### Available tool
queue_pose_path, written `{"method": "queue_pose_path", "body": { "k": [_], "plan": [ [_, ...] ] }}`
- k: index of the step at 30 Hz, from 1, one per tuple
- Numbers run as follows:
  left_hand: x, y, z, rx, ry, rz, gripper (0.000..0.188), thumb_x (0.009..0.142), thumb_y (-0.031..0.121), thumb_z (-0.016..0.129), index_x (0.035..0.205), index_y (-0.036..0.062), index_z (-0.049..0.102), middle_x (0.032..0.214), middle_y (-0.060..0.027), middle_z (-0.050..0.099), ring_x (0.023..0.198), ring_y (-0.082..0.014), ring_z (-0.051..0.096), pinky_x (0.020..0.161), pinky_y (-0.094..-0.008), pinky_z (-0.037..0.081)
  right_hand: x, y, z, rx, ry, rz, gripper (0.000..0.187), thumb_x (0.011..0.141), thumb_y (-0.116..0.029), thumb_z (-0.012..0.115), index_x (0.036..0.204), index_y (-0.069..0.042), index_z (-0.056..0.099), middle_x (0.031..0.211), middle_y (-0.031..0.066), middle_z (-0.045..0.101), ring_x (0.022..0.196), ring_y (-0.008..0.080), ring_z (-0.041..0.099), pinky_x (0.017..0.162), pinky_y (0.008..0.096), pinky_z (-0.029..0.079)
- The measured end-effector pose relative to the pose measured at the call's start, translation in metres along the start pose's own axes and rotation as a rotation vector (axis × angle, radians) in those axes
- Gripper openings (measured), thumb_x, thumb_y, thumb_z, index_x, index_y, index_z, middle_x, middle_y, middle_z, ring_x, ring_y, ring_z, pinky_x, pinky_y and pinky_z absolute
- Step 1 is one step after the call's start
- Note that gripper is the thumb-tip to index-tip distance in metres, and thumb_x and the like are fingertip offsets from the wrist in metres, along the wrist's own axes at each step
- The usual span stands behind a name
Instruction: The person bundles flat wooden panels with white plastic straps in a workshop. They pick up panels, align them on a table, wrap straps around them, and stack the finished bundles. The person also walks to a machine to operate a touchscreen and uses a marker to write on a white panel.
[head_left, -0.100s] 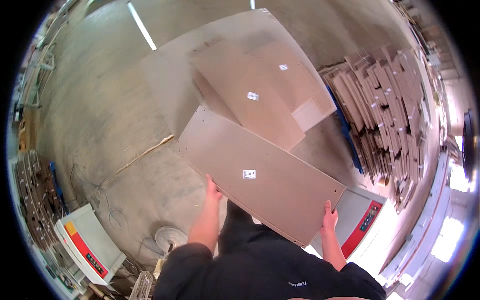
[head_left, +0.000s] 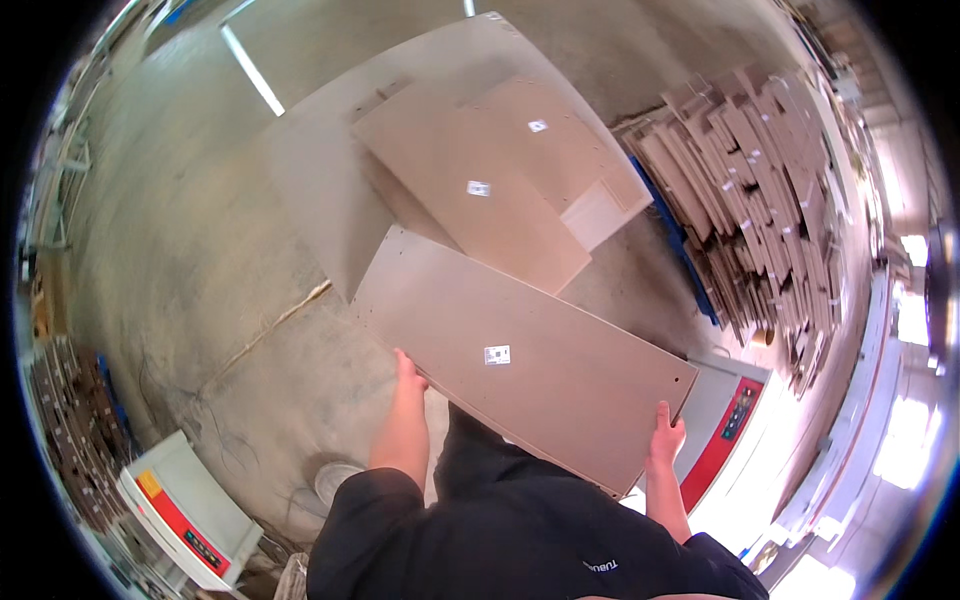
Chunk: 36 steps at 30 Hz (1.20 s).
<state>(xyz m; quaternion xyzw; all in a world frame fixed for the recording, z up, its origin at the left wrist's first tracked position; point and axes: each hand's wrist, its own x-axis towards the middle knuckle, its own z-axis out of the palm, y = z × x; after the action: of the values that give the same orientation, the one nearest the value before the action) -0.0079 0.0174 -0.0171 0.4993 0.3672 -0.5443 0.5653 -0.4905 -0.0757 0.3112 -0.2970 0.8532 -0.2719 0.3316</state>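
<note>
A rectangular brown-grey board (head_left: 580, 400) with a small white label and small holes near its ends is held slantwise in front of my body. My left hand (head_left: 408, 374) grips its near long edge towards the left end, thumb along the edge. At the right short end, my right hand (head_left: 664, 440) is closed on the board, its thumb up against the edge. The fingers under the board are hidden from view. Just beyond it lie other labelled brown boards (head_left: 470, 190), overlapping one another on a larger pale sheet (head_left: 310, 170).
On the right, a tall uneven stack of boards (head_left: 750, 190) rests on a blue pallet (head_left: 685, 250). A grey-white machine with a red panel (head_left: 720, 440) stands by my right hand. A similar machine (head_left: 190, 510) and another board stack (head_left: 75, 430) are at the left.
The surroundings have shifted slightly left and up in view, while the board stays in front of me. My left hand sits a little farther left. Both hands keep hold.
</note>
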Motion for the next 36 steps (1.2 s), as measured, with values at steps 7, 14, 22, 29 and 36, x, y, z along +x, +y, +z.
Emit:
{"method": "queue_pose_path", "body": {
  "k": [7,14,22,29,36],
  "plan": [
    [-0.07,-0.085,0.012,0.169,0.051,0.137,0.073,0.108,0.062,0.029,0.155,0.0063,0.039,0.159,-0.0152,0.044,0.143,-0.0397,0.042,0.116,-0.0618,0.037,-0.013,0.028,-0.1,-0.133,0.156,-0.139,0.043,0.092,-0.037,0.08,0.103,0.004,0.068,0.096,0.009,0.073,0.088,0.0174,0.066,0.081,0.0333,0.054],
    [-0.135,-0.111,0.032,0.232,-0.232,0.243,0.082,0.103,0.072,0.029,0.154,0.0093,0.041,0.159,-0.0111,0.042,0.142,-0.0342,0.043,0.117,-0.0542,0.037,0.019,0.071,-0.191,0.171,0.152,-0.176,0.042,0.088,-0.037,0.084,0.087,-0.001,0.062,0.073,-0.0034,0.057,0.069,0.0061,0.045,0.06,0.0269,0.04],
    [-0.202,-0.179,0.157,0.779,-1.005,0.836,0.075,0.098,0.074,0.042,0.147,0.0168,0.047,0.146,-0.0055,0.051,0.131,-0.0297,0.05,0.106,-0.0535,0.046,0.109,0.159,-0.293,0.81,0.239,-0.347,0.031,0.083,-0.027,0.079,0.095,-0.002,0.066,0.08,-0.0041,0.062,0.074,0.0054,0.052,0.066,0.0259,0.045],
    [-0.213,-0.37,0.266,1.629,-1.077,1.292,0.077,0.098,0.076,0.038,0.142,0.0152,0.051,0.149,-0.0041,0.051,0.133,-0.0298,0.048,0.111,-0.0521,0.04,0.127,0.263,-0.44,0.828,0.673,-0.165,0.04,0.09,-0.041,0.082,0.089,-0.005,0.065,0.074,-0.0068,0.057,0.069,0.005,0.048,0.063,0.0247,0.042],
    [-0.162,-0.586,0.378,1.148,-0.902,-0.146,0.077,0.103,0.072,0.026,0.154,0.0169,0.043,0.164,-0.0017,0.039,0.147,-0.0264,0.037,0.121,-0.0491,0.03,0.098,0.37,-0.507,0.681,1.116,0.249,0.044,0.088,-0.043,0.082,0.081,-0.002,0.066,0.07,-0.0018,0.06,0.068,0.0082,0.051,0.063,0.0295,0.045]
  ]
}}
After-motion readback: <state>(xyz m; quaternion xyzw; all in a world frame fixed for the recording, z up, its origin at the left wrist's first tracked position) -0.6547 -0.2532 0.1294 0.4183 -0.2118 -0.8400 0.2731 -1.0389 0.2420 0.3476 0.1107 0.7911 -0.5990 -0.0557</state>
